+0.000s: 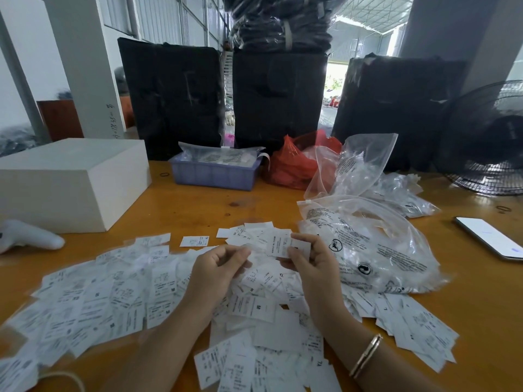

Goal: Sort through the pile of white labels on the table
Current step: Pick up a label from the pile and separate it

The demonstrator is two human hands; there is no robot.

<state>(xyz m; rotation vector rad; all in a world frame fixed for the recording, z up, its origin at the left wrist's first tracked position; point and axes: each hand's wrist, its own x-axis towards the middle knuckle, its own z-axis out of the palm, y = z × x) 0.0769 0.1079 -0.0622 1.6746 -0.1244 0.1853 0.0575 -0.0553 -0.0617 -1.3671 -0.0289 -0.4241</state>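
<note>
- A single white label (278, 244) is pinched upright in the right hand (307, 264), thumb and fingers curled round its right edge; its long axis runs roughly up and down, print facing the wearer.
- The left hand (218, 267) is held just beside it, to its left, fingers loosely curled; whether anything is pinched in that grip cannot be told.
- The pile of white labels (158, 292) is spread over the orange tabletop (198, 207), directly beneath both hands and fanned widest to the left.
- The held label lies between the two hands, nearer the right; the left hand is judged best placed to take or set it aside.
- Both forearms are brought in from the near edge, wrists raised above the pile.
- Printed clear plastic bags (368, 244) lie just right of the right hand.
</note>
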